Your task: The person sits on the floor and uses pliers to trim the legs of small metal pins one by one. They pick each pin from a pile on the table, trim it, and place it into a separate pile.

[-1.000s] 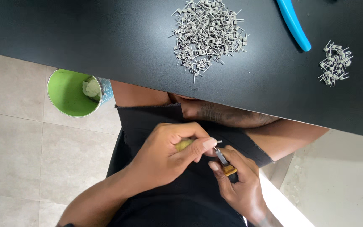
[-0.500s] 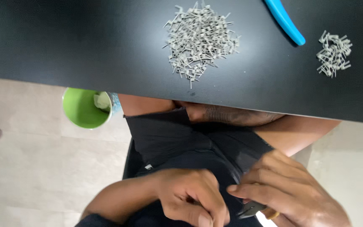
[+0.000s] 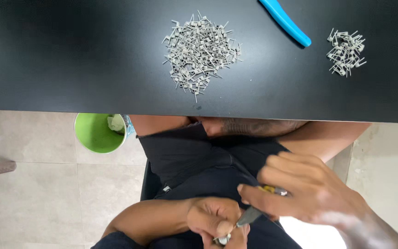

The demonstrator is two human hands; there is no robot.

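Low over my lap, my right hand (image 3: 307,193) grips a small metal tool (image 3: 253,213) with a yellow part near its handle. The tool's tip meets my left hand (image 3: 217,221), whose fingers pinch a tiny metal piece (image 3: 223,239) at the bottom edge of the view. On the black table (image 3: 70,55) above lie a large heap of small grey wire coils (image 3: 199,46) and a smaller heap of the same coils (image 3: 346,51) to the right. Neither hand touches the table.
A blue-handled tool (image 3: 285,20) lies on the table between the two heaps. A green cup (image 3: 95,133) with crumpled paper inside stands on the tiled floor to the left of my legs. A dark object pokes in at the left edge.
Both hands have dropped lower in view, toward my lap, and the camera has shifted so more of the table shows. The grip on the tool and piece is unchanged.
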